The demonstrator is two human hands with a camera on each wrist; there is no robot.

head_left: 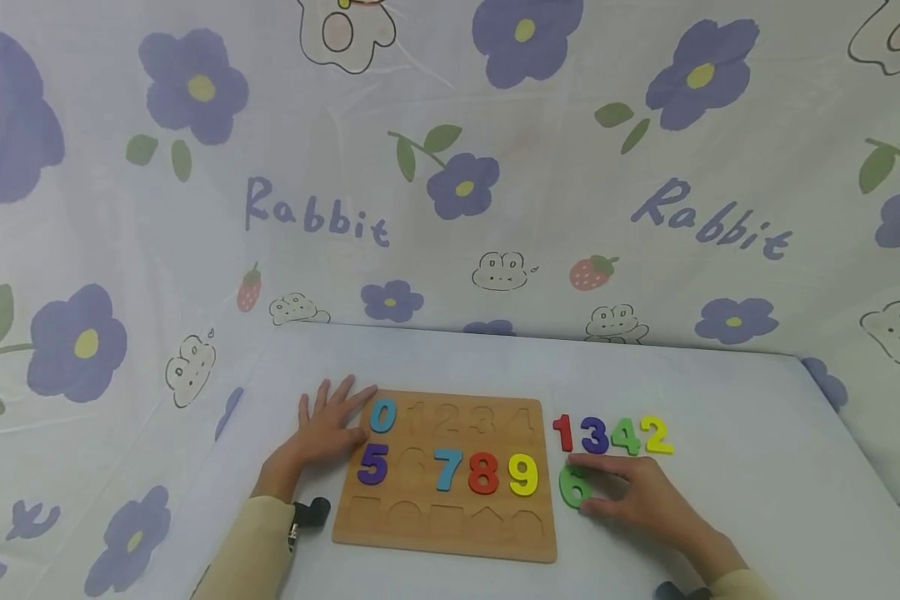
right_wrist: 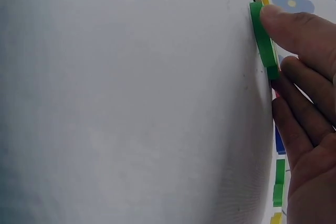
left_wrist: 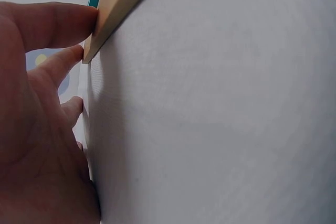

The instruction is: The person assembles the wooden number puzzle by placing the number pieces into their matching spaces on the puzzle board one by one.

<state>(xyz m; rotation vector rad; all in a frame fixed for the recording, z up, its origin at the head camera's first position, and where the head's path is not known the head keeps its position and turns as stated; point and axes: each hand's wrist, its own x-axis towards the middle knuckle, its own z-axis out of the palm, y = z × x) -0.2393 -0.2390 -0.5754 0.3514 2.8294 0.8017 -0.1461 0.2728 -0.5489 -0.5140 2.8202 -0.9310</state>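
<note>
A wooden number puzzle board (head_left: 450,528) lies on the white table. Its upper row holds a blue 0 (head_left: 382,416); the middle row holds a purple 5 (head_left: 373,464), a blue 7 (head_left: 447,469), a red 8 (head_left: 483,473) and a yellow 9 (head_left: 523,475). With fingers spread, my left hand (head_left: 328,429) touches the board's left edge; in the left wrist view the thumb (left_wrist: 63,23) presses its side. Just right of the board, my right hand (head_left: 641,498) pinches a green number 6 (head_left: 570,492) between thumb and index finger, low at the tabletop.
Beyond the right hand stand a red 1 (head_left: 563,432), a purple 3 (head_left: 594,435), a green 4 (head_left: 626,437) and a yellow 2 (head_left: 656,435) in a row. Several number and shape recesses show in the board. A flowered cloth (head_left: 555,208) hangs behind the table.
</note>
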